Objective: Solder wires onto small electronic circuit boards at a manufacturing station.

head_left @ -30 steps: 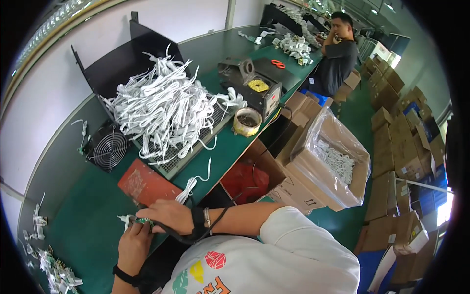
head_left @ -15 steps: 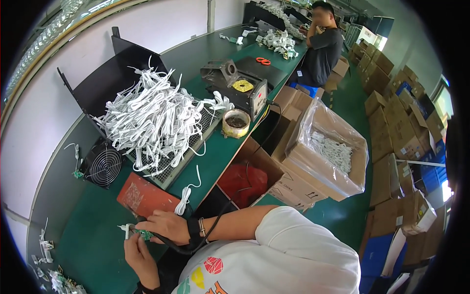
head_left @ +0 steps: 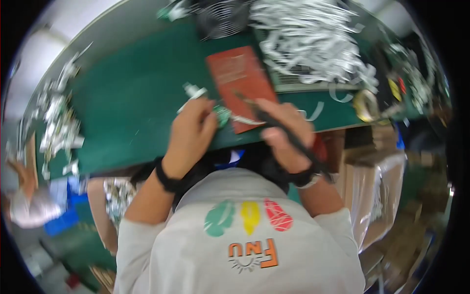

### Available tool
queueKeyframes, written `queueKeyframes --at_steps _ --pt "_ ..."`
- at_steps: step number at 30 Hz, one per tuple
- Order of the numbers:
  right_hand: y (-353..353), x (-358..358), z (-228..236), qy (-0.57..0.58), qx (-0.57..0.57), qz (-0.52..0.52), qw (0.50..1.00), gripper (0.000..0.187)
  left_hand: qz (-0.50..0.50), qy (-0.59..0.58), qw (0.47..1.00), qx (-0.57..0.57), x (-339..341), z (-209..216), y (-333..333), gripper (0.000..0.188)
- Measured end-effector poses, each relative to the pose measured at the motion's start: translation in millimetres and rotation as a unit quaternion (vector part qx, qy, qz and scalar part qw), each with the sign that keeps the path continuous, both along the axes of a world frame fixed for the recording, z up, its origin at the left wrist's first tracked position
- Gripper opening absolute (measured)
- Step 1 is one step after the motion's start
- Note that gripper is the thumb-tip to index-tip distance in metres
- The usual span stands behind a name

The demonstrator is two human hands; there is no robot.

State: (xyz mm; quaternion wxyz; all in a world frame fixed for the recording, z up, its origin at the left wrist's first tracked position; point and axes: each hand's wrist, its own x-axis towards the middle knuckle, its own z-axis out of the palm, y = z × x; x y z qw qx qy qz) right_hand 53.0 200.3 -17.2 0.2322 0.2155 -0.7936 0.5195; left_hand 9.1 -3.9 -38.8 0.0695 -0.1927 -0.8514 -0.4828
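Note:
My left hand [head_left: 188, 127] is closed on a small white plastic part [head_left: 194, 91], above the green bench. Beside its fingers shows a green circuit board [head_left: 222, 116]; blur hides how the two are joined. My right hand [head_left: 289, 128] is wrapped round a soldering iron [head_left: 289, 137] with a black handle, its thin tip pointing up and left over a red-orange mat [head_left: 245, 78]. A white wire [head_left: 247, 120] runs between the board and my right fingers; whether those fingers also grip it I cannot tell.
A heap of white cables [head_left: 308, 39] lies on a mesh rack at the back right, beside a black fan [head_left: 223, 17]. White parts with boards [head_left: 61, 130] are piled at the left. Right stand a round tin [head_left: 365, 105] and a plastic-lined carton [head_left: 377, 196]. Another person's arm [head_left: 27, 176] shows far left.
My view has swung leftward and down onto the bench and is blurred. My hands have moved apart, and the soldering iron now shows plainly in my right hand. The seated person is out of view.

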Motion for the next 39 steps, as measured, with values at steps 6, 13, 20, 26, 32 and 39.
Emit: queueKeyframes --at_steps 6,13,20,26,32,39 --pt "1 16 -8 -0.185 -0.148 -0.064 0.969 0.017 0.002 -0.001 1.0 0.011 4 -1 1 0.008" --pt "-6 8 -20 -0.162 -0.145 -0.017 0.976 0.01 0.014 0.035 0.999 -0.012 0 -5 -1 0.006" --pt "-10 6 -14 -0.184 -0.158 -0.021 0.97 0.01 0.01 0.032 0.999 -0.027 0 -5 3 0.005" --pt "-6 0 -9 -0.171 -0.108 0.033 0.979 0.009 0.016 0.057 0.997 -0.053 0 -7 7 0.007" --pt "-5 -2 -11 -0.161 -0.128 0.023 0.978 0.009 0.031 0.051 0.997 -0.05 -1 -6 7 0.006" --pt "-2 4 -12 -0.155 -0.145 -0.047 0.976 0.007 0.037 0.07 0.996 -0.034 -3 -9 9 0.004"
